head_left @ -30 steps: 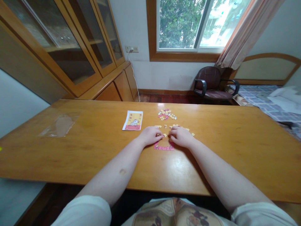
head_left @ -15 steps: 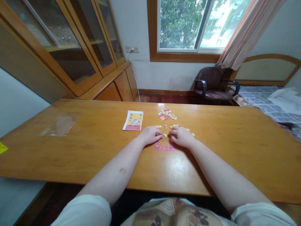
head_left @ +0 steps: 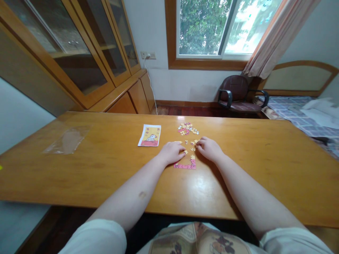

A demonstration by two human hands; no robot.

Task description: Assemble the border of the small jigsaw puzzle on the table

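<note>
My left hand (head_left: pixel 172 153) rests on the table with its fingers curled together, the tips on the edge of a small yellow jigsaw puzzle piece (head_left: pixel 186 152). Below it lies a partly joined puzzle border (head_left: pixel 185 166), pink along the bottom and rising at the right side to a yellow piece. My right hand (head_left: pixel 210 148) is up and to the right of this border, thumb and fingers pinched at a yellow puzzle piece (head_left: pixel 196 141). A few loose pieces lie between the hands. The fingers partly cover what they touch.
Beyond the hands is a heap of mixed puzzle pieces (head_left: pixel 187 128). A picture card (head_left: pixel 150 135) with a white animal lies to the left, and a clear plastic bag (head_left: pixel 67 140) farther left. Past the wooden table (head_left: pixel 251 176) stand an office chair (head_left: pixel 235 92) and a bed.
My right hand has moved up and right, away from the border, uncovering its right side and loose yellow pieces. My left hand has shifted slightly right.
</note>
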